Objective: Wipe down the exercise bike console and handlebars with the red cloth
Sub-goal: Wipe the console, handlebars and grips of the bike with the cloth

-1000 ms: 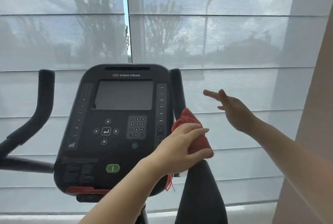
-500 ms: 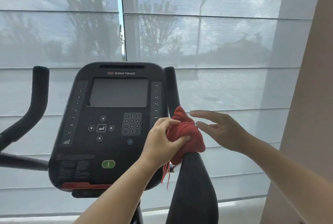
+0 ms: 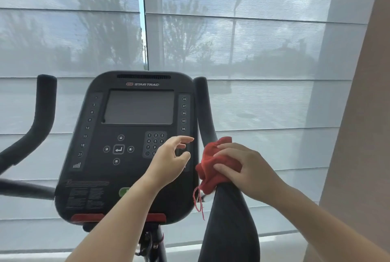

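The black Star Trac console (image 3: 135,147) fills the middle of the view, its screen dark. A black right handlebar (image 3: 205,112) rises just right of it, and a left handlebar (image 3: 43,105) curves up at the far left. The red cloth (image 3: 211,162) is bunched around the right handlebar where it bends. My right hand (image 3: 244,169) grips the cloth against the bar from the right. My left hand (image 3: 172,162) hovers in front of the console's right edge, fingers apart, holding nothing and a little apart from the cloth.
Translucent grey roller blinds (image 3: 263,50) cover the window behind the bike. A beige wall (image 3: 363,135) stands close on the right. The bike's stem (image 3: 155,245) drops below the console.
The cloth has passed from my left hand to my right. My left hand let go and drew back to the left; my right hand came down onto the cloth on the bar.
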`<state>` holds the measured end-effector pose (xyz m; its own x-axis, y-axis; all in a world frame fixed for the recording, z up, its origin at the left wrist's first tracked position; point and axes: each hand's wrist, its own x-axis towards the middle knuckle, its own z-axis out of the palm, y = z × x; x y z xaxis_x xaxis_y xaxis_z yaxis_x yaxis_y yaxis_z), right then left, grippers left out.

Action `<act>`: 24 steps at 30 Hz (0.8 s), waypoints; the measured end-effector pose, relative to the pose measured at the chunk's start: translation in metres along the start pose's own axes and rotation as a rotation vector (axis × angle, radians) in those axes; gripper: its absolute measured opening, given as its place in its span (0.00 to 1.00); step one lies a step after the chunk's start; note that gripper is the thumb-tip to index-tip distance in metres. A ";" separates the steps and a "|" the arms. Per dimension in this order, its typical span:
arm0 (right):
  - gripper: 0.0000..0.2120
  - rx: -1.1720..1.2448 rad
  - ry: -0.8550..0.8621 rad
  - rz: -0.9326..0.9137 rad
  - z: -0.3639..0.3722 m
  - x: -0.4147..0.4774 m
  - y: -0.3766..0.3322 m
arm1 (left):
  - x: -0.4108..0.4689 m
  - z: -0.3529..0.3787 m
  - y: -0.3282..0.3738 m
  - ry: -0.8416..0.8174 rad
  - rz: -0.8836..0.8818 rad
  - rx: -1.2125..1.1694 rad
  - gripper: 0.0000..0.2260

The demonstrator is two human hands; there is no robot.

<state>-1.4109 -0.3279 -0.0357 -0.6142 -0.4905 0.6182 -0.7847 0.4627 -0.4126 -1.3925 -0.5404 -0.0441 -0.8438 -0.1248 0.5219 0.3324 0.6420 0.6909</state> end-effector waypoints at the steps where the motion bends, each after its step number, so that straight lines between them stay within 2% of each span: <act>1: 0.09 0.008 0.017 0.010 -0.002 0.002 0.000 | 0.001 -0.003 -0.003 0.005 -0.010 0.008 0.16; 6: 0.18 0.068 0.012 0.114 0.003 0.005 0.000 | 0.004 -0.010 -0.012 0.045 -0.060 0.026 0.14; 10: 0.12 0.127 0.022 0.103 -0.006 0.002 0.004 | 0.001 -0.006 -0.009 -0.001 -0.020 0.053 0.13; 13: 0.08 0.239 0.087 0.180 -0.019 0.009 0.013 | 0.000 -0.006 -0.008 -0.015 -0.011 0.074 0.13; 17: 0.06 0.369 0.222 0.249 -0.030 0.032 0.031 | -0.002 -0.005 -0.005 0.008 -0.012 0.059 0.13; 24: 0.04 0.519 0.217 0.270 -0.040 0.086 0.071 | 0.030 -0.012 0.035 0.054 0.096 0.088 0.16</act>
<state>-1.5163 -0.3073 0.0147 -0.8085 -0.2202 0.5457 -0.5757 0.1034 -0.8111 -1.4016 -0.5303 0.0019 -0.7854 -0.0989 0.6110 0.3699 0.7165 0.5915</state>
